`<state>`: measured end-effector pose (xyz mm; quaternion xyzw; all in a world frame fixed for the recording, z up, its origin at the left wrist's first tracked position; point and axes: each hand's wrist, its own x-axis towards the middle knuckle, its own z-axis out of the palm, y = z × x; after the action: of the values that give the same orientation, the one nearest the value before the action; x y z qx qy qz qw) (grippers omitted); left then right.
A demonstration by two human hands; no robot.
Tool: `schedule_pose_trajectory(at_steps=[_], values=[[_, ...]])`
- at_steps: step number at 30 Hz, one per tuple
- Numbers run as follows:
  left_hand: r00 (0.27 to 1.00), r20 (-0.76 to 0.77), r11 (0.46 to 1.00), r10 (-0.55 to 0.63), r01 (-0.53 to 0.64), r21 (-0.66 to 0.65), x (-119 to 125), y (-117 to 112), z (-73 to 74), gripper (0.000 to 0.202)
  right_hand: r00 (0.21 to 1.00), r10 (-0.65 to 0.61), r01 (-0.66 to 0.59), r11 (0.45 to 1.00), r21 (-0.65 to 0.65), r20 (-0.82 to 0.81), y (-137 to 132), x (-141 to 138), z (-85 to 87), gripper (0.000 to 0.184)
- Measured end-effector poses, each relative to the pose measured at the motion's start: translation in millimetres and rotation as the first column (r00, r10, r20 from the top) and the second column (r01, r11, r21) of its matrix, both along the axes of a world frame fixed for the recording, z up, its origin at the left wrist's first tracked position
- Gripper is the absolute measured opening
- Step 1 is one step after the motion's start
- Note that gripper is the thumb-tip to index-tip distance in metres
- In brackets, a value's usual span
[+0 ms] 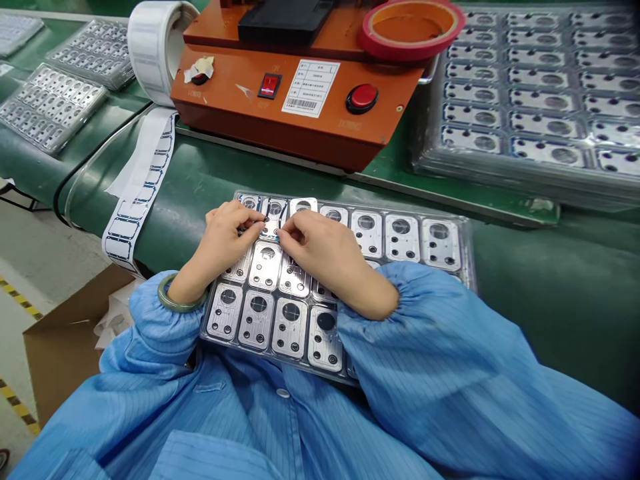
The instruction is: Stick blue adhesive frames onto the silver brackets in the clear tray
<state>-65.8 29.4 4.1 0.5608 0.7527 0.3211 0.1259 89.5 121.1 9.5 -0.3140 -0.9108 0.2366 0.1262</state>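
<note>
A clear plastic tray (467,257) holds rows of silver metal plates, each with one large round recess and several small holes. Over a plate (273,212) in its back row, my left hand (225,233) and my right hand (327,253) come close together. Both are closed, thumb against fingertips. Between them shows a thin dark-blue adhesive frame (284,215), its right side bowed upward; the fingertips pinch its near edge. My right hand and sleeve hide several plates. Bare plates such as this one (290,327) fill the front row.
A label strip (145,183) with dark-blue frames hangs from a white roll (155,50). Behind the tray stands an orange machine (300,100) with red tape (413,30) on top. Stacked trays (530,167) lie right, more trays (55,107) left. A cardboard box (60,340) sits below.
</note>
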Motion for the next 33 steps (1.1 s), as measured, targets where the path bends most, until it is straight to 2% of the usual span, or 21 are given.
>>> schedule_pose_trajectory(at_steps=[8, 12, 17, 27, 30, 33], values=[[1.0, 0.012, 1.0, -0.007, 0.007, 0.005, 0, 0, 0.5, 0.011, 0.997, -0.005, -0.001, 0.997, 0.082, 0.071, -3, 0, -0.5, 0.016], [1.0, -0.019, 1.0, -0.016, 0.016, -0.018, -1, -1, -2.6, 0.011, 0.99, -0.021, 0.011, 0.997, 0.07, 0.14, -5, -1, 5.0, 0.016], [0.999, -0.047, 0.999, -0.016, 0.014, -0.033, -3, 0, -5.2, 0.011, 0.99, -0.026, 0.022, 0.999, 0.025, 0.136, -7, -3, 8.9, 0.015], [1.0, 0.026, 0.999, 0.011, -0.012, 0.031, -2, -2, -6.3, 0.011, 0.999, -0.047, 0.047, 0.999, 0.009, -0.02, -6, -1, -1.1, 0.013], [0.999, 0.051, 0.993, 0.018, -0.024, 0.119, -1, -5, -4.7, 0.008, 0.987, -0.07, 0.068, 0.997, -0.022, -0.146, -9, 2, 1.2, 0.011], [0.996, 0.085, 0.967, 0.037, -0.057, 0.247, 2, -10, 0.5, 0.007, 0.931, -0.097, 0.065, 0.992, -0.104, -0.351, -14, 4, 7.4, 0.01]])
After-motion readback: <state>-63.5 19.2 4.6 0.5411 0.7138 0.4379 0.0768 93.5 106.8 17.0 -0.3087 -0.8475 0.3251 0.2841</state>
